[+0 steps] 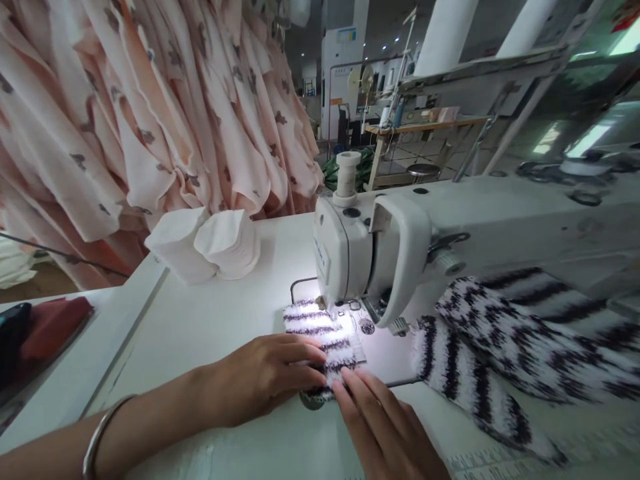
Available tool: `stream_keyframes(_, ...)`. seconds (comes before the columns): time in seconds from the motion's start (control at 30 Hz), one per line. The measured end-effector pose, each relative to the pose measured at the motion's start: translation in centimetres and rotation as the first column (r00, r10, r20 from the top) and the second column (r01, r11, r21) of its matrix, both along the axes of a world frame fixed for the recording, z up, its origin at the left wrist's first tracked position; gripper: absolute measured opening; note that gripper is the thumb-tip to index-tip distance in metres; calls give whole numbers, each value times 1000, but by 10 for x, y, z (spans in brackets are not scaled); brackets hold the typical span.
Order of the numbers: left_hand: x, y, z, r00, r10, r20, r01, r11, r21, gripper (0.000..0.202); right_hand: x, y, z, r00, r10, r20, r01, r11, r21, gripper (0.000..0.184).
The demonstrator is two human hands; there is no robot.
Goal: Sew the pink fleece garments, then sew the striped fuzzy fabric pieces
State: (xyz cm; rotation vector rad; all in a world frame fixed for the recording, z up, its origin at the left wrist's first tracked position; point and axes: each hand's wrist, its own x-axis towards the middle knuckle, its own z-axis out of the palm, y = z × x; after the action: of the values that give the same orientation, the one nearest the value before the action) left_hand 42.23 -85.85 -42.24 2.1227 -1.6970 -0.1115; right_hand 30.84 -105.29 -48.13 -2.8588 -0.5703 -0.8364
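The fingers (300,351) of the left hand (255,381) are spread flat with nothing gripped. They are pressed on the near end of a small striped fleece piece (317,325), which is laid on the white counter (210,333). Its far end is tucked under the lit head of the sewing machine (400,247). Just to the right, the right hand (387,430) is held equally flat, fingertips touching the piece's near corner. A larger striped fabric (500,347) is heaped beneath the machine's arm. The seam could be skewed by uneven pressure, and fingertips held this near the needle could be caught.
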Motion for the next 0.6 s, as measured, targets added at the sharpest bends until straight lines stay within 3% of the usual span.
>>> stream_keyframes(0.2, 14, 4, -7, 999, 39, -10, -39, 999, 0, 25, 19, -3, 4, 1000, 0, -23, 1, 999, 43, 53)
stream_keyframes(0.37, 16, -4, -1, 994, 111, 13, -111, 993, 26, 25, 34, -19, 11, 982, 116, -146, -115, 993, 13, 60)
stream_keyframes(0.47, 15, -9, 2, 984, 177, 31, -179, 981, 70, 25, 44, -31, 6, 972, 93, -218, -73, 992, 100, 64)
stream_keyframes(0.6, 14, -13, -2, 970, 238, 47, -241, 968, 69, 23, 55, -44, -5, 992, 16, -129, -10, 999, 52, 69)
